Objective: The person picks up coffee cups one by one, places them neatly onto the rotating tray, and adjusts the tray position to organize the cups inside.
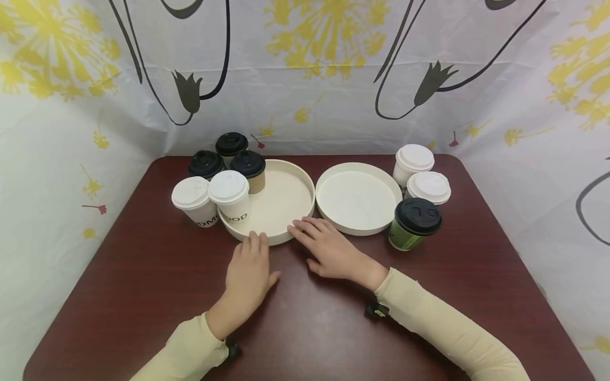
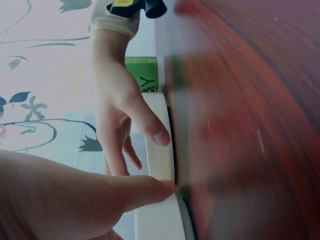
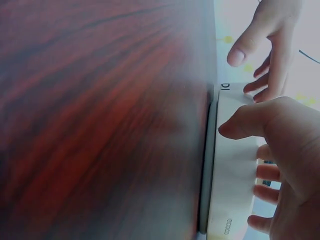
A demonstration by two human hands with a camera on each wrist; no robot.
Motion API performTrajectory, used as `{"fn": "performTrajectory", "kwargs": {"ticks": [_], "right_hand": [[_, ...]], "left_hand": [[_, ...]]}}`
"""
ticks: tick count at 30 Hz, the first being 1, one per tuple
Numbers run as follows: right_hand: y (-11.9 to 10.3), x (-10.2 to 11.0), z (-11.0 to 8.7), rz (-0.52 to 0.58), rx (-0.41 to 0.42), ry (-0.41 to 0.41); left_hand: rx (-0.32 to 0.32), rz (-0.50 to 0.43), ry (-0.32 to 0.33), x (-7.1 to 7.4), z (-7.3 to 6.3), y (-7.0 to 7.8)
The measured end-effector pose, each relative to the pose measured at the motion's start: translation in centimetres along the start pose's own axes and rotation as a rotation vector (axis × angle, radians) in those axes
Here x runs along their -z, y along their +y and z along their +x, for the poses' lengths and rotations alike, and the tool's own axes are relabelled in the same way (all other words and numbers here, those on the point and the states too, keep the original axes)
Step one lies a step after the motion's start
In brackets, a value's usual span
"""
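My left hand (image 1: 249, 271) lies at the front rim of the left round cream tray (image 1: 290, 201), fingers extended with the tips at the rim. At that tray's right front edge is my right hand (image 1: 331, 248), its fingers spread loosely. Neither hand grips anything. A white-lidded paper cup (image 1: 230, 194) and a brown cup with black lid (image 1: 250, 168) appear to stand inside the left tray. The right round tray (image 1: 359, 198) sits beside it and holds nothing. In the right wrist view, the fingers reach over the tray's side wall (image 3: 235, 170).
Left of the left tray stand a white cup (image 1: 193, 201) and two black-lidded cups, one front (image 1: 206, 164) and one rear (image 1: 231, 144). Right of the right tray are two white-lidded cups, rear (image 1: 413, 161) and nearer (image 1: 429, 187), plus a green black-lidded cup (image 1: 413, 223).
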State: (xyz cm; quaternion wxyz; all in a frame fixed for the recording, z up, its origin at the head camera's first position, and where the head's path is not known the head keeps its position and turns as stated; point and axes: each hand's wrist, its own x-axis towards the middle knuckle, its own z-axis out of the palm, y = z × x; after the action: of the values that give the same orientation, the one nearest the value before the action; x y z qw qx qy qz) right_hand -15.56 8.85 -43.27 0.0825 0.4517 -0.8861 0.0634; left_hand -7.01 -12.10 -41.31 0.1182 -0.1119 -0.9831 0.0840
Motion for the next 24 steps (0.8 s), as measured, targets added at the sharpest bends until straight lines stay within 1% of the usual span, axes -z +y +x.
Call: {"fn": "performTrajectory", "kwargs": {"ticks": [6,11,15,21,24], "right_hand": [[1.1,0.4,0.0,0.017,-0.019,-0.008],[2.5,0.4,0.0,0.052,-0.046,-0.021],[3.2,0.4,0.0,0.038,-0.06,-0.015],[2.7,0.4,0.0,0.055,-0.038,-0.01],[2.1,0.1,0.0,0.041,-0.027,-0.014]], "left_hand": [[0.012,-0.034,-0.026,0.1,-0.1,-0.5],[0.039,-0.066,-0.062,0.0,0.0,-1.4],[0.059,-0.096,-0.078,-0.1,0.3,-2.1],[0.069,-0.126,-0.068,0.0,0.5,-2.9],[0.079,-0.118,-0.084,0.1,0.5,-2.9]]}}
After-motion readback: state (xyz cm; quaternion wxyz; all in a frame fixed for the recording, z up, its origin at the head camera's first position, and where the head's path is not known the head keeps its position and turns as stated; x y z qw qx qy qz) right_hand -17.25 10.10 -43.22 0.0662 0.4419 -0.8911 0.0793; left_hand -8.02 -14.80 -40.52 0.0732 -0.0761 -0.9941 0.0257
